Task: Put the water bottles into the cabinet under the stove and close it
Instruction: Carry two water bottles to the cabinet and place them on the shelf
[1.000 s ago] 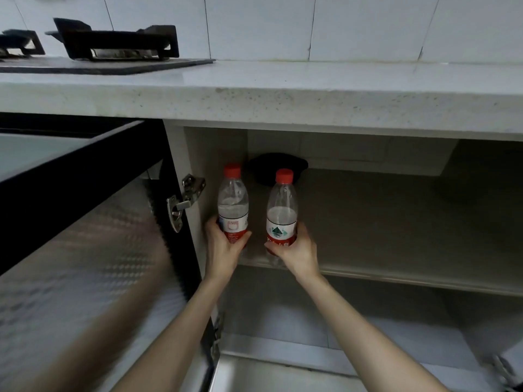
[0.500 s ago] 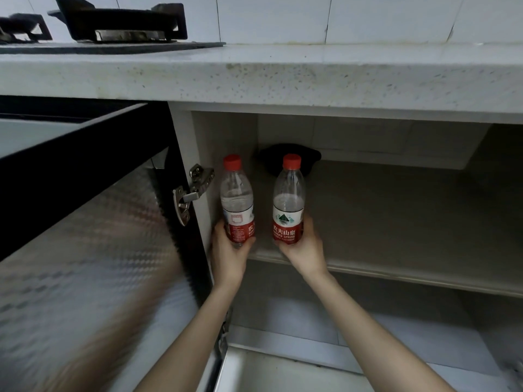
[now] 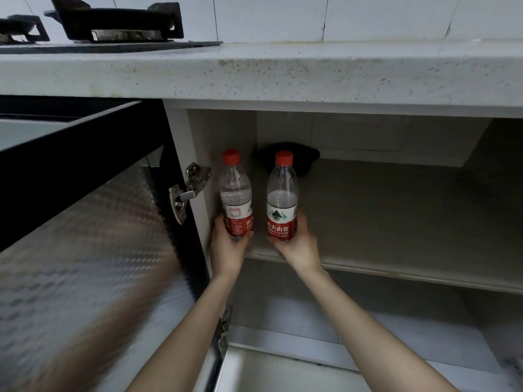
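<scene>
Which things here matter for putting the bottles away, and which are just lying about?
Part of the job: left bottle in left hand; right bottle in right hand; upper shelf; open cabinet door.

Just there: dark object at shelf's back; stove grates.

Two bare forearms in view, no sleeves down to the frame edge. Left hand (image 3: 227,244) and right hand (image 3: 298,241): no gloves, rings, watch or bands. Wrists bare too. Slim forearms, smooth, no marks or tattoos. Fingernails mostly hidden, can't tell polish.
</scene>
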